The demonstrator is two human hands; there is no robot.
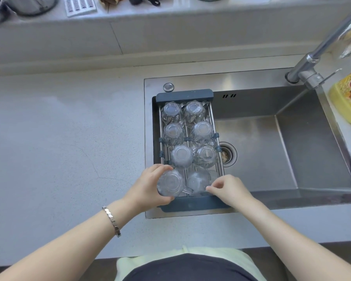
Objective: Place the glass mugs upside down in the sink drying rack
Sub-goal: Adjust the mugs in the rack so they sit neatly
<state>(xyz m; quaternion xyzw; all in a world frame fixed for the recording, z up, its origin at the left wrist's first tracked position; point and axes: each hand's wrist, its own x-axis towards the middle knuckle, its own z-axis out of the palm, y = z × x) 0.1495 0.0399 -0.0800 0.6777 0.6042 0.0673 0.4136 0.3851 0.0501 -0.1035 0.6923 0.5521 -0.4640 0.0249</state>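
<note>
Eight glass mugs (181, 155) inverted in drying rack (193, 204).

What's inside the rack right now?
The rack holds eight upturned mugs in two columns. The left hand grips the near-left mug; the right hand touches the near-right mug. The hands hide their near sides.

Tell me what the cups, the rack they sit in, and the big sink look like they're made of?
The mugs look like clear glass: you can see through them and they glint. The rack seems to have dark matte plastic ends, probably, with thin shiny metal bars along it. The sink looks like brushed stainless steel, grey with soft reflections.
</note>
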